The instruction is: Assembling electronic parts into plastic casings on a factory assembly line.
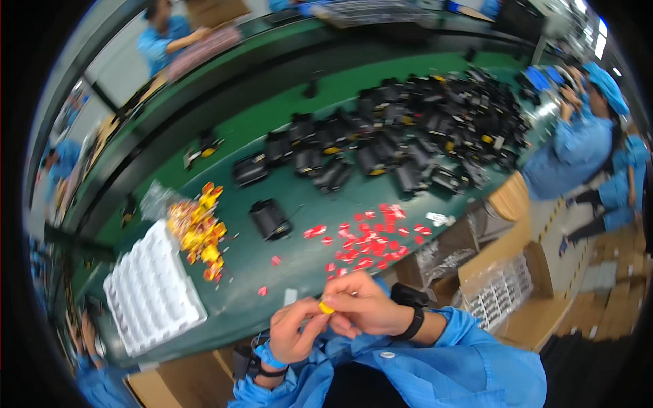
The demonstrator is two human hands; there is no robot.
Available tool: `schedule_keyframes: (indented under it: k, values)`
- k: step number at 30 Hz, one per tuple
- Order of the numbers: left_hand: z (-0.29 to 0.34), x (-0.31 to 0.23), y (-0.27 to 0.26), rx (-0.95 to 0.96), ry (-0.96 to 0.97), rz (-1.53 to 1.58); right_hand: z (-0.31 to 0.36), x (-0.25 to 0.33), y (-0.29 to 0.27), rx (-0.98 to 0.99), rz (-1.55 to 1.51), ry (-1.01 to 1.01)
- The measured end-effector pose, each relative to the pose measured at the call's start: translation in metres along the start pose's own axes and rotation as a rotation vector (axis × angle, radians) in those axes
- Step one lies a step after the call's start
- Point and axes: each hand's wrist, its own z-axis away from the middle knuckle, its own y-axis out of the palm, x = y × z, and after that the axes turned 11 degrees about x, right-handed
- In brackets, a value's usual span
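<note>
Close to my body, over the near edge of the table, both hands meet on a small yellow piece (326, 308). My left hand (294, 331) pinches it from the left between thumb and fingers. From the right, the thumb and forefinger of my right hand (367, 304) press on the same piece. Its exact kind is too small to make out. Just beyond my hands lies a spread of small red pieces (364, 245). A heap of yellow and red pieces (204, 228) sits farther left, and one black plastic housing (270, 219) stands apart in the middle.
A white moulded tray (153, 289) lies at the left beside a clear plastic bag (160, 198). Many black housings (435, 122) are piled at the back right. Open cardboard boxes (537, 272) stand below the right edge. A co-worker in blue (578, 139) works at the far right.
</note>
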Motion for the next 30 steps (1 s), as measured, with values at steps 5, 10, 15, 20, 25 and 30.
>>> schedule_keyframes:
  k: [5, 10, 15, 20, 25, 30]
  values:
    - [0.004, 0.006, 0.018, -0.14, -0.051, -0.007, 0.006, -0.014, -0.007, -0.026, 0.051, -0.102]
    - [-0.004, 0.01, 0.033, -0.186, 0.015, -0.047, 0.016, -0.015, -0.008, -0.106, 0.198, -0.279]
    - [-0.029, -0.002, 0.018, -0.104, 0.182, -0.483, 0.026, -0.006, -0.02, -0.026, -0.344, -0.075]
    - [-0.062, -0.037, -0.012, 0.081, 0.247, -0.934, 0.072, 0.04, -0.061, -0.266, 0.019, -0.479]
    - [-0.141, -0.031, -0.019, 0.314, 0.183, -1.435, 0.064, 0.088, -0.086, -0.508, 0.325, -0.754]
    - [-0.175, 0.019, -0.021, 0.695, -0.019, -1.314, 0.036, 0.089, -0.103, -0.614, 0.514, -0.8]
